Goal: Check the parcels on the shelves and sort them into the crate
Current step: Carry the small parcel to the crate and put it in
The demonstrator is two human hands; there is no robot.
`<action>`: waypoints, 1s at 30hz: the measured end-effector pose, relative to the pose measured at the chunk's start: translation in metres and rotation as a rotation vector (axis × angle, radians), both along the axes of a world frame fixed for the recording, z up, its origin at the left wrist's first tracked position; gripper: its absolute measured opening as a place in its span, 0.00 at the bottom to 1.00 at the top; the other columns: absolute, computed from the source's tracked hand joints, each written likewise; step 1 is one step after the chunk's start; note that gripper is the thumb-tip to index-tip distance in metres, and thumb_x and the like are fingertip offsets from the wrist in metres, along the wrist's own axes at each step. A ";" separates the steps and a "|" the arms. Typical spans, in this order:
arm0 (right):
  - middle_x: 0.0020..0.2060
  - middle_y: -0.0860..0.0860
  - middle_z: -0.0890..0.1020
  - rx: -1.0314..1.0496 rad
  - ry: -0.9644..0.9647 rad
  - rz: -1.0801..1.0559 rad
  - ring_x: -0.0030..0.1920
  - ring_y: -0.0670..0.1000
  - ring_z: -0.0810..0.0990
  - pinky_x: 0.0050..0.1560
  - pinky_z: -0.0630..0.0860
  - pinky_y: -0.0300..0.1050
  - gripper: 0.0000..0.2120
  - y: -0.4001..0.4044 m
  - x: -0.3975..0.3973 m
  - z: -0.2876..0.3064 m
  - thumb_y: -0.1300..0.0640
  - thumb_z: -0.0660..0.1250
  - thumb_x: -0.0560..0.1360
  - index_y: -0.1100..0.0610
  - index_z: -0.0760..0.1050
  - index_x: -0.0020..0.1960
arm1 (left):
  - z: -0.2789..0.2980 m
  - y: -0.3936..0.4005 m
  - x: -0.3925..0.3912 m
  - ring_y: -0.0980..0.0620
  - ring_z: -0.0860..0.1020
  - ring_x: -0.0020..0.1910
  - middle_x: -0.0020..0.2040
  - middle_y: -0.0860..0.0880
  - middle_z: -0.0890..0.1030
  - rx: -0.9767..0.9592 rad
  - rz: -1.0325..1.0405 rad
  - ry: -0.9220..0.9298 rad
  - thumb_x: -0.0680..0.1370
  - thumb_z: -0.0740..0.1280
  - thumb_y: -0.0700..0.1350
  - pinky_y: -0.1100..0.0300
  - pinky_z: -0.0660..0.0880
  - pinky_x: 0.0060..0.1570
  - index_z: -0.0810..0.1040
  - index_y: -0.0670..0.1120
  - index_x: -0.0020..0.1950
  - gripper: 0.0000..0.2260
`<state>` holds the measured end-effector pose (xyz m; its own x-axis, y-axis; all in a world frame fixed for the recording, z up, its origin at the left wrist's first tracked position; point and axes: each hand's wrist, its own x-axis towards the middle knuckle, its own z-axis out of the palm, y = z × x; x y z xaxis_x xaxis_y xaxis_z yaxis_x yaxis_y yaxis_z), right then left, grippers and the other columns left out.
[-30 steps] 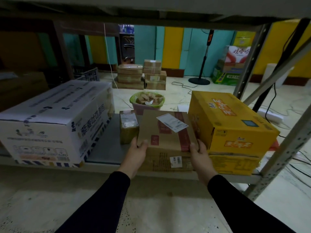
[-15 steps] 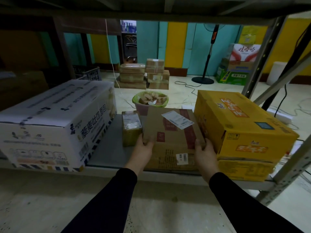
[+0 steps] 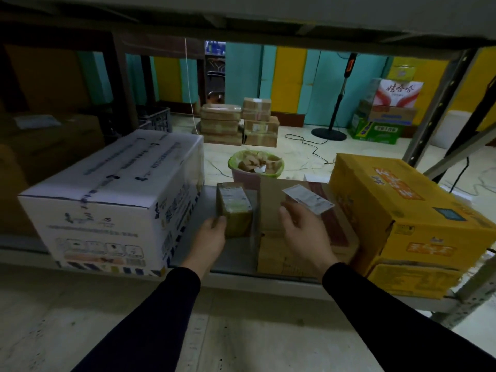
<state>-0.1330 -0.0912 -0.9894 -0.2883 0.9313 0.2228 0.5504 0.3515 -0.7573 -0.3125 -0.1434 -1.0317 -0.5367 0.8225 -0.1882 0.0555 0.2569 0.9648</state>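
Note:
On the low metal shelf point(image 3: 236, 275) a small taped brown parcel point(image 3: 234, 208) stands between a big white carton point(image 3: 112, 202) and a flat brown cardboard parcel point(image 3: 338, 232) that bears a white label point(image 3: 308, 198). My left hand point(image 3: 212, 234) holds the small parcel's near left corner with thumb and fingers. Over the flat parcel hovers my right hand point(image 3: 300, 232), its fingers relaxed and reaching toward the small parcel; it holds nothing. A dark crate point(image 3: 157, 120) stands on the floor behind the shelf at the left.
A yellow carton point(image 3: 402, 210) sits on another at the shelf's right end, against the flat parcel. Behind the shelf are a bin with a green liner point(image 3: 256, 165), stacked brown parcels point(image 3: 239, 124), a fan stand point(image 3: 328, 134) and cables. Shelf posts rise at the right.
Both hands have let go of the flat brown parcel. The left hand moved left onto the small parcel, and the right hand lifted above the flat parcel's top.

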 end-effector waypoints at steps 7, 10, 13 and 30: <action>0.69 0.52 0.76 -0.370 0.080 0.106 0.70 0.55 0.73 0.72 0.68 0.55 0.22 0.007 -0.091 0.005 0.43 0.53 0.85 0.52 0.71 0.73 | 0.015 0.004 -0.064 0.55 0.70 0.44 0.40 0.54 0.69 -0.092 -0.010 0.108 0.85 0.57 0.49 0.60 0.65 0.41 0.71 0.52 0.45 0.10; 0.73 0.52 0.72 -0.465 0.054 0.086 0.73 0.55 0.71 0.75 0.65 0.53 0.23 0.025 -0.116 0.000 0.43 0.51 0.86 0.53 0.67 0.76 | 0.012 0.027 -0.073 0.47 0.75 0.56 0.53 0.47 0.77 -0.137 -0.069 0.132 0.85 0.56 0.49 0.60 0.68 0.48 0.77 0.47 0.58 0.11; 0.74 0.53 0.72 -0.514 0.049 0.055 0.72 0.56 0.72 0.74 0.66 0.56 0.25 0.051 -0.135 -0.013 0.42 0.50 0.85 0.52 0.66 0.77 | 0.007 0.045 -0.069 0.51 0.71 0.55 0.58 0.49 0.73 -0.183 -0.116 0.078 0.85 0.55 0.52 0.58 0.63 0.54 0.72 0.45 0.69 0.17; 0.53 0.60 0.78 -0.550 -0.149 -0.055 0.46 0.52 0.78 0.41 0.71 0.42 0.12 0.078 -0.169 -0.048 0.67 0.54 0.84 0.63 0.72 0.63 | -0.027 0.078 -0.072 0.48 0.64 0.74 0.78 0.47 0.63 -0.148 -0.091 -0.108 0.86 0.52 0.48 0.54 0.60 0.73 0.59 0.46 0.80 0.21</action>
